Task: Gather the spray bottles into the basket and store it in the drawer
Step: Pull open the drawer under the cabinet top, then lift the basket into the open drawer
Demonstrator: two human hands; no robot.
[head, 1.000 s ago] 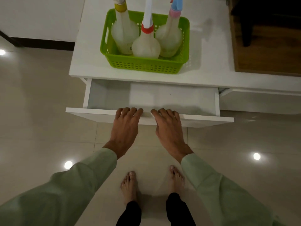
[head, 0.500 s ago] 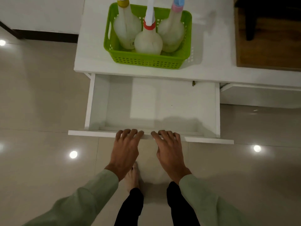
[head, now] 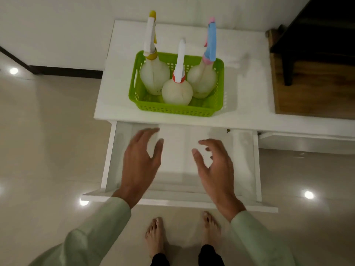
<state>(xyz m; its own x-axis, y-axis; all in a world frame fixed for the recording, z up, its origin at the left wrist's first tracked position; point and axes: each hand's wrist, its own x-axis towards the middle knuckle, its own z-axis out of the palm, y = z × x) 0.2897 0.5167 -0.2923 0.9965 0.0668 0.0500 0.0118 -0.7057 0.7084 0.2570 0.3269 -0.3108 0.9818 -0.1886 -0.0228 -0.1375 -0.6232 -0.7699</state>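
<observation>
Head view. Green perforated plastic basket [head: 178, 108] in upper centre of frame, resting on white desk [head: 247, 104] just behind the front edge. Three translucent spray bottles upright inside: yellow-collared bottle [head: 154, 77] at left, red-collared round bottle [head: 177, 92] at front centre, pink-and-blue-headed bottle [head: 201, 81] at right; front bottle touching both others. One white drawer [head: 245, 164] pulled fully out below the desk edge, centre of frame, interior bare. Left hand [head: 140, 162] and right hand [head: 215, 166] raised over the drawer, fingers spread, holding nothing, well apart from each other and short of the basket; both motion-blurred. Two bare feet [head: 155, 235] at bottom centre on glossy tiled floor [head: 48, 150]. Dark wooden furniture [head: 315, 73] at upper right.

Gathering judged complete; lifting of the basket not yet begun.

Risks, as judged: tall trigger heads likely to catch the desk edge or stand too high for the drawer to close; top-heavy bottles prone to tipping if the basket is lifted unevenly or by one side; flexible plastic walls liable to bow under load.
</observation>
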